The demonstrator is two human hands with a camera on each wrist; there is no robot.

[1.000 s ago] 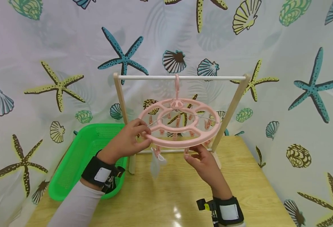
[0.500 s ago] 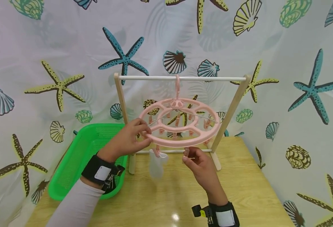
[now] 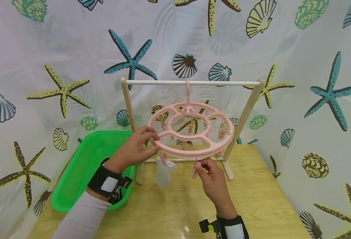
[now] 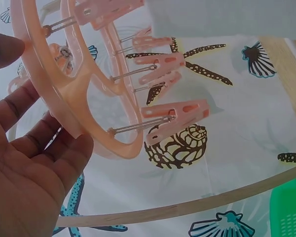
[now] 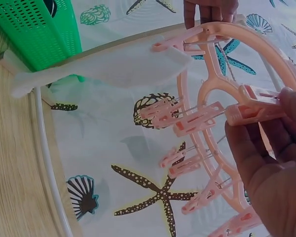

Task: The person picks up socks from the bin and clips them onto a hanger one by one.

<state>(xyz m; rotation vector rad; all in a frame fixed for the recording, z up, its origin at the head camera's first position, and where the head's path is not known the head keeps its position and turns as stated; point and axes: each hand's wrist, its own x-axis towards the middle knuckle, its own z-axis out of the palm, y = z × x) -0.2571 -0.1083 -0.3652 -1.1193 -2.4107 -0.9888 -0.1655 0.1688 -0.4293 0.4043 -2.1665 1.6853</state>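
A round pink clip hanger point(image 3: 187, 153) hangs by its hook from the white bar point(image 3: 157, 82) of a wooden stand. My left hand point(image 3: 138, 146) grips the left side of its rim, thumb and fingers on either side in the left wrist view. With thumb and fingers my right hand point(image 3: 213, 181) pinches a pink clothespin point(image 5: 256, 102) that dangles below the front rim. Nothing shows between that clothespin's jaws. From another clip at front left hangs a white sock point(image 3: 163, 174). Several more clothespins point(image 4: 175, 118) dangle from short links under the ring.
A green plastic basket point(image 3: 73, 172) stands left of the stand, with something dark inside, partly hidden by my left forearm. The stand's wooden legs point(image 3: 244, 116) rest on the wood-grain table point(image 3: 169, 212). Behind hangs a sheet point(image 3: 82, 43) printed with starfish and shells.
My right hand has drawn down and slightly left, tilting the pinched clothespin. The ring has shifted a little to the right, and its clips sway. My left hand stays on the rim.
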